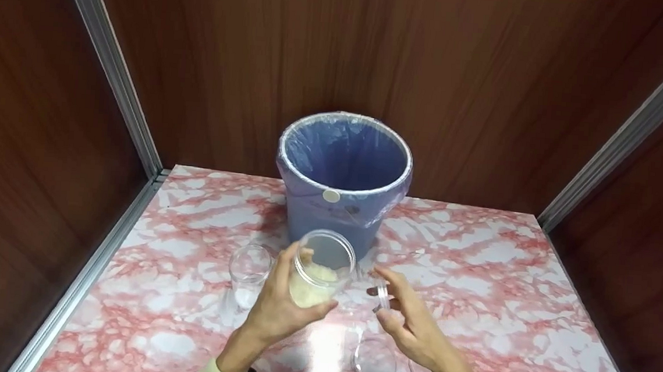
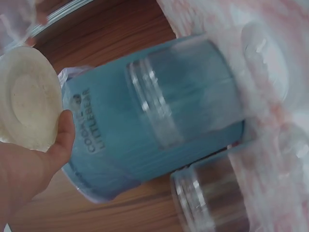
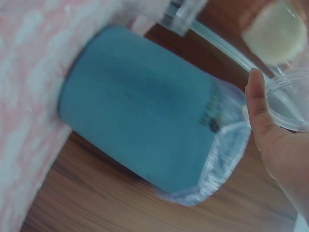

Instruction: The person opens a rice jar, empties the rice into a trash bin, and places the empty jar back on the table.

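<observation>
My left hand (image 1: pixel 277 315) grips a clear jar (image 1: pixel 311 294) with pale yellowish stuff in its lower part. The jar is tilted, its open mouth facing up and towards my head. In the left wrist view the jar's round base (image 2: pixel 30 99) shows beside my thumb. To the right, my right hand (image 1: pixel 418 329) pinches a clear round lid (image 1: pixel 383 294) by its rim, held on edge and apart from the jar. The same lid (image 3: pixel 271 108) appears beside a finger in the right wrist view.
A blue bin (image 1: pixel 335 215) with a clear liner stands behind my hands. On the red-and-white marbled table (image 1: pixel 184 292) are another clear jar (image 1: pixel 250 265) at left and a clear round lid (image 1: pixel 374 363) near the front. Wooden panels (image 1: pixel 229 68) enclose the table.
</observation>
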Tool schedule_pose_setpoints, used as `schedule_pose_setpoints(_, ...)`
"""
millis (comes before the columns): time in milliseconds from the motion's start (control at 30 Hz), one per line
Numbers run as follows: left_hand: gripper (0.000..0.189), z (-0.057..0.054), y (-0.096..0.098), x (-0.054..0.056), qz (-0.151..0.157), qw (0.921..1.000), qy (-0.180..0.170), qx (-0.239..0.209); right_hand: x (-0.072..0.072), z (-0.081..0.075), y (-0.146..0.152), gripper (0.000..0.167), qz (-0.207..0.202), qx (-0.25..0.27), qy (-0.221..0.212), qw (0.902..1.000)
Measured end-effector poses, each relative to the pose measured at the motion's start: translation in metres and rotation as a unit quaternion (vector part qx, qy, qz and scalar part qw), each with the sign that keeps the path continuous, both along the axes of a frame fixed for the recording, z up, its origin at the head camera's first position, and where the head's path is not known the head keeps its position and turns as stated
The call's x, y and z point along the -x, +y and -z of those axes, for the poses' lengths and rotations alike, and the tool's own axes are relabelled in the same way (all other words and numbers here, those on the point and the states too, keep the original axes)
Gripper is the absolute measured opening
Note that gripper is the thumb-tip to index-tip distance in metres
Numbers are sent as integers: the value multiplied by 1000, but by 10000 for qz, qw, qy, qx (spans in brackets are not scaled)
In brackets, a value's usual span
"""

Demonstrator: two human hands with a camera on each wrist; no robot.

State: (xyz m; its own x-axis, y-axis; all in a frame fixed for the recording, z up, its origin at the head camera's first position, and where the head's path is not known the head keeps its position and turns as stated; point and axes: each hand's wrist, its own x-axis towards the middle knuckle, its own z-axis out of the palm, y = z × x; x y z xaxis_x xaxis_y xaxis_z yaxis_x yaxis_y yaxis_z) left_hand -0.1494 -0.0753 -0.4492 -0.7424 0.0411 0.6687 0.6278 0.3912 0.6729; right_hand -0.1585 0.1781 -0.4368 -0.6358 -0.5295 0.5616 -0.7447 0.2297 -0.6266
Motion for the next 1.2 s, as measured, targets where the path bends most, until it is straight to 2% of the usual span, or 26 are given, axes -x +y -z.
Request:
schedule_pose_setpoints(167, 104, -14, -9, 6, -70, 9997, 130, 171, 1, 24, -9, 62, 298, -573, -425, 9970)
schedule_pose_setpoints(300, 103, -25, -17, 11, -167, 9990, 282, 304, -2, 43, -17, 61, 301, -1169, -700, 9902)
schedule_pose_setpoints(567, 101, -48, -34, 22, -300, 9985, 283, 363, -5, 71, -31, 63, -1, -1950, -538, 9793)
schedule_pose_setpoints(700, 99, -55, -40, 27, -285, 9988, 228, 333, -6, 79, -38, 67, 28, -2399, -681, 9684)
schedule_pose_setpoints(800, 100, -60, -42, 29, -301, 9988, 235, 296, -6, 83, -42, 67, 54, -2701, -622, 9608)
schedule_pose_setpoints(1067, 103, -71, -48, 38, -499, 9975, 163, 469, -9, 98, -49, 72, -117, -3157, -93, 9488)
schedule_pose_setpoints(1200, 102, -77, -53, 46, -564, 9968, 224, 516, -9, 103, -52, 72, -119, -3444, 266, 9384)
